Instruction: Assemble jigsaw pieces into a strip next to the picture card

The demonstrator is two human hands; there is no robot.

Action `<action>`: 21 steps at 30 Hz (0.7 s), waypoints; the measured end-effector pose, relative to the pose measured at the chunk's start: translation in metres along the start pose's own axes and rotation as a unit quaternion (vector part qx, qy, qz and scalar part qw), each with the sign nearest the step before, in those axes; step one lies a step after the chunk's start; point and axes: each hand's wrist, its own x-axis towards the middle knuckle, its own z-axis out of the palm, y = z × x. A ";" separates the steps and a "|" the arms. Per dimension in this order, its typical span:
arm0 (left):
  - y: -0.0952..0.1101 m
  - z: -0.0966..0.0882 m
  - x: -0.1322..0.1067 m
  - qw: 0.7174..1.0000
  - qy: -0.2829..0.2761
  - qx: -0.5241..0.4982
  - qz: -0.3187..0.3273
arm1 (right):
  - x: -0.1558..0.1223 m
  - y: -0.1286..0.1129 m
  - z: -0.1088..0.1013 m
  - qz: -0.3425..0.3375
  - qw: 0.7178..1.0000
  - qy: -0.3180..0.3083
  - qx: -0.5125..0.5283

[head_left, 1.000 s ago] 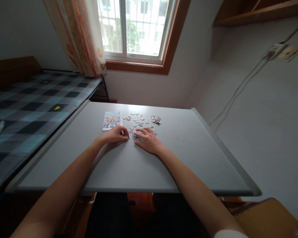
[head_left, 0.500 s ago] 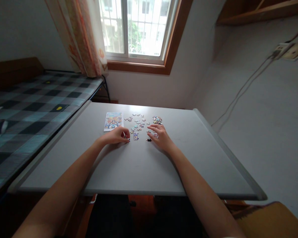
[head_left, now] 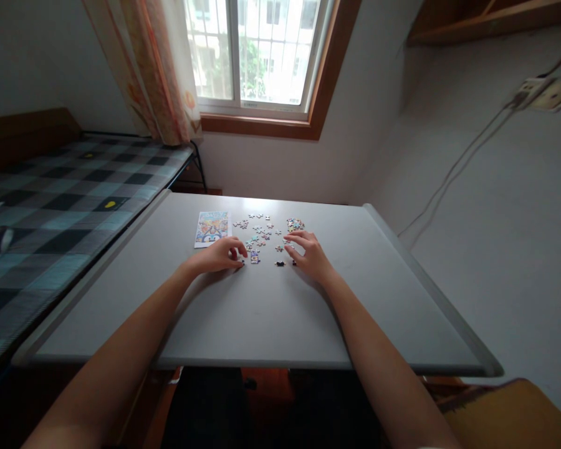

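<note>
Both hands are down on the grey tabletop (head_left: 262, 312), working at the near edge of the scattered jigsaw pieces (head_left: 260, 232), which serve as the landmark here. The left hand (head_left: 217, 255) sits just left of the scatter, fingers curled in and thumb meeting fingertips at a small piece (head_left: 242, 262) lying at its tips; whether that piece is truly pinched or only touched cannot be told at this size. The right hand (head_left: 311, 254) rests at the right side of the scatter, fingers loosely spread and bent, nothing visibly clasped in it, fingertips down among the outermost pieces. Between the two hands lie a small joined cluster (head_left: 255, 257) and, just to its right, a dark single piece (head_left: 279, 264), both free on the surface. At the far right corner of the scatter, beyond the right hand's fingers, is a tighter heap of colourful pieces (head_left: 295, 223). Left of the scatter, flat on the tabletop, lies the picture card (head_left: 212, 228) with its bright cartoon print. Well beyond, behind the scatter, stand the window (head_left: 257, 56) and curtain (head_left: 154, 75); far off to the left is the bed (head_left: 65, 199) with a checked cover.
</note>
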 end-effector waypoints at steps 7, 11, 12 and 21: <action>0.000 0.000 0.000 1.000 0.003 0.019 0.009 | 0.001 0.009 -0.007 0.051 0.998 0.046 -0.009; 0.000 0.000 0.000 1.000 0.013 0.028 -0.006 | 0.001 0.010 -0.006 0.059 0.997 0.050 -0.007; 0.000 0.000 0.000 0.999 0.015 0.032 -0.011 | 0.001 0.009 -0.006 0.061 0.997 0.051 -0.007; -0.001 -0.002 0.001 0.999 0.008 0.036 -0.014 | 0.001 0.011 -0.004 0.087 0.995 0.052 0.007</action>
